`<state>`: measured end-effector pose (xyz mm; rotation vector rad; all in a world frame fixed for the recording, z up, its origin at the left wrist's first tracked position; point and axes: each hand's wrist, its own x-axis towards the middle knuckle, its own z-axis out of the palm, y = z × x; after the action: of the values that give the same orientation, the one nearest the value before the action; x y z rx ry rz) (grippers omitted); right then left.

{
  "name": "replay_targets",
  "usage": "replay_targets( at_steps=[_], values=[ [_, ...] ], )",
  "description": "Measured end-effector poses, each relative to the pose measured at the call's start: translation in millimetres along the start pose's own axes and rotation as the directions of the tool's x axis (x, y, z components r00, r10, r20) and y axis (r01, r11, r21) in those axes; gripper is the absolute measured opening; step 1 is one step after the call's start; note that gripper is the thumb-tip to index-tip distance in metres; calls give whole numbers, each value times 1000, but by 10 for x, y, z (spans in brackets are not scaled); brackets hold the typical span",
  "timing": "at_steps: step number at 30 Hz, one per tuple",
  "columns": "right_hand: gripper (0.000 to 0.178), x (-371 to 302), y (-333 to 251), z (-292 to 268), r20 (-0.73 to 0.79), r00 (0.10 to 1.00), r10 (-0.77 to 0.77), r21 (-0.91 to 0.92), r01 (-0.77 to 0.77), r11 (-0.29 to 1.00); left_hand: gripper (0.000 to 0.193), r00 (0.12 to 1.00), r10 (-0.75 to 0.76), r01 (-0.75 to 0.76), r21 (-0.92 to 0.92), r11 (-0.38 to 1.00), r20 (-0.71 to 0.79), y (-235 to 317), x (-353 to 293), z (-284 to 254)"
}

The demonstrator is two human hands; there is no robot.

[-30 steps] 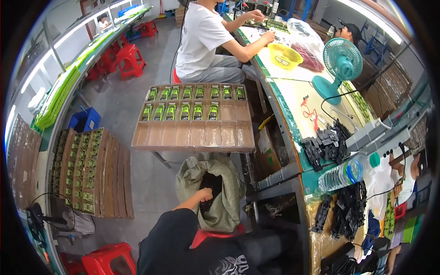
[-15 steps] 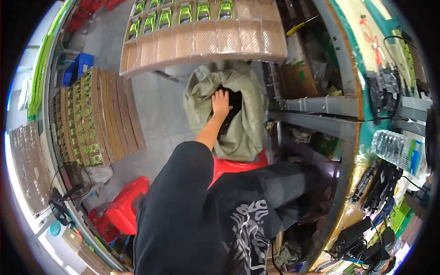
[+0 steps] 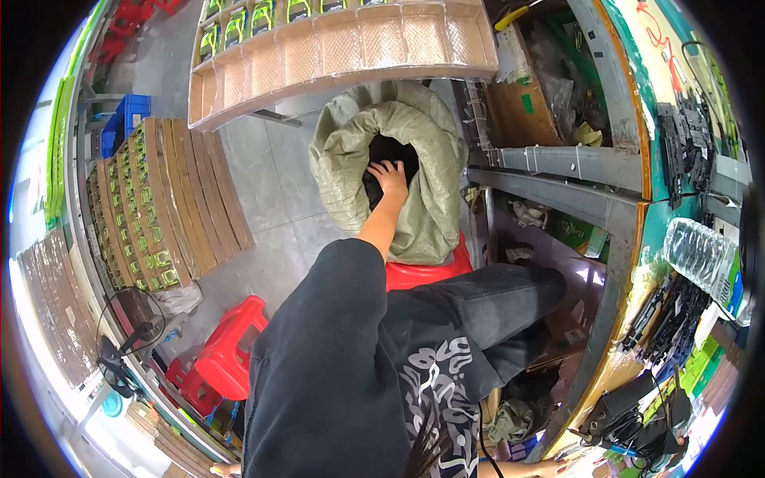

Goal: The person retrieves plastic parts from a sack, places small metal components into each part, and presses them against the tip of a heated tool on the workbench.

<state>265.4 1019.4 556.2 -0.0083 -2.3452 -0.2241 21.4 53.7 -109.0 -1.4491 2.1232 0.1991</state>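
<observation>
My left hand [image 3: 390, 178] reaches into the mouth of a pale green woven sack [image 3: 434, 171]. Its fingers are spread over dark contents [image 3: 389, 149] inside, too shadowed to name, and I see nothing held. The sack's rim is rolled outward, and it rests on a red plastic stool [image 3: 430, 275]. At the lower right edge, part of my right hand [image 3: 550, 468] shows by the workbench; its fingers are too cut off to read.
Beyond the sack stands a compartment tray [image 3: 351, 44] with green toy cars in its far rows. Stacked cardboard trays [image 3: 195, 199] are at left, near a blue bin [image 3: 126, 123] and a red stool [image 3: 231, 350]. A metal-framed workbench [image 3: 558, 195] runs along the right, holding black parts [image 3: 665, 319].
My left hand has shifted slightly down and right, from the sack's inner edge to over the dark contents. The view has shifted, and part of my right hand now shows at the lower edge.
</observation>
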Motion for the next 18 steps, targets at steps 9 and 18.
replay_targets(
  at_steps=[9, 18],
  values=[
    [18, 235, -1911, 551, -34, 999, -23, -84, 20, 996, 40, 996, -74, 73, 21, 997, 51, 248, 408, 368],
    [19, 543, -3024, 1244, 10, 1000, 6, -76, -5, 997, 42, 992, -102, 87, 186, 979, 72, 317, 522, 357]
  ],
)
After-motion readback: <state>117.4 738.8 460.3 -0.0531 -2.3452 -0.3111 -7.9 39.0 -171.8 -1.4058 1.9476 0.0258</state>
